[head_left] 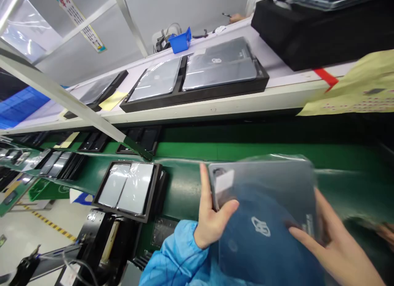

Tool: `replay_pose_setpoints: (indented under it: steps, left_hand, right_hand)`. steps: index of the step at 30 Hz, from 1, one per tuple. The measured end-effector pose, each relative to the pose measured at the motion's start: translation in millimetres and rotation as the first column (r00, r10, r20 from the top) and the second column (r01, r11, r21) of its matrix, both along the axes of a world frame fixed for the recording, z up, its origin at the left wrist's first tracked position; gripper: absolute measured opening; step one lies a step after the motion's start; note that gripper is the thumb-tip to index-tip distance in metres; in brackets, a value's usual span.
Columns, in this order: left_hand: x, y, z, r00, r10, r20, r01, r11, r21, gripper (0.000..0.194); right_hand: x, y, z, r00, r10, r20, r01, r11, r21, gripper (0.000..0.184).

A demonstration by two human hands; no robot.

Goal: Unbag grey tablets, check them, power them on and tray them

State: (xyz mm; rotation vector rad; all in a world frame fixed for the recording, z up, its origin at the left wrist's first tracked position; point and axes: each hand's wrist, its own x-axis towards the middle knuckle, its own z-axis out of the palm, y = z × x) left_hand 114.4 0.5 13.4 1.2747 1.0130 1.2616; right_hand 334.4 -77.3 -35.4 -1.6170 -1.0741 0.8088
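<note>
A dark blue-grey tablet (pixel 261 200) in clear plastic film is held up in front of me, its back with a pale logo facing me. My left hand (pixel 212 220) grips its left edge, thumb on the back beside a white label and forefinger stretched along the side. My right hand (pixel 335 241) clasps the right edge, thumb across the back and the other fingers partly hidden. The tablet's lower end is close to my blue sleeve (pixel 175 253). Behind it lies the green work surface (pixel 184 187).
To the left, a black tray (pixel 156 171) carries two wrapped flat devices on a stack. A white shelf (pixel 203 109) above bears another black tray (pixel 230 89) with wrapped tablets, a blue bin (pixel 180 42) and a black box (pixel 308 40). A slanting white post (pixel 76 105) crosses the left. Another person's hand (pixel 386 232) shows at the right.
</note>
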Motion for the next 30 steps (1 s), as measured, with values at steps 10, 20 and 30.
replay_pose_setpoints:
  steps: [10,20,30]
  left_hand:
    - [3.2,-2.1,33.4,0.978,-0.128,-0.165,0.164,0.96,0.227,0.023]
    - [5.4,-5.5,37.3,0.973,-0.092,-0.213,0.125,0.981,0.148,0.02]
    - [3.9,-12.0,26.5,0.956,-0.128,-0.265,0.175,0.971,0.161,0.027]
  right_hand:
    - [-19.9,-4.5,32.2,0.829,-0.377,-0.412,0.21,0.894,-0.395,0.052]
    - [-20.8,-4.7,42.3,0.799,-0.422,-0.427,0.211,0.863,-0.458,0.055]
    - [-23.8,-9.9,36.4,0.786,-0.358,-0.503,0.158,0.905,-0.396,0.049]
